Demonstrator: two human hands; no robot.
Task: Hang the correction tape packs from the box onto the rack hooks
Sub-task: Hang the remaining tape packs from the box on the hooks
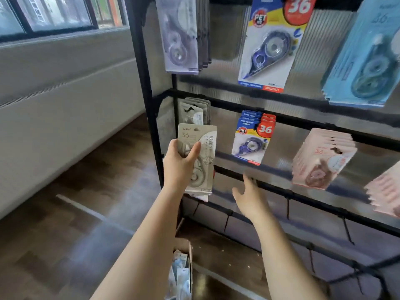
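Fingers (pixel 195 148) of the left hand (pixel 179 163) are gripping grey packs (pixel 201 156) beside the rack (pixel 303 124) while the right hand (pixel 249 198) is reaching, spread and empty, toward a bar; light, stiff, slippery cards, probably best pinched near the hang-hole.

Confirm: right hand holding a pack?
No. The right hand is open and empty, reaching toward the rack bar; the left hand grips the grey packs.
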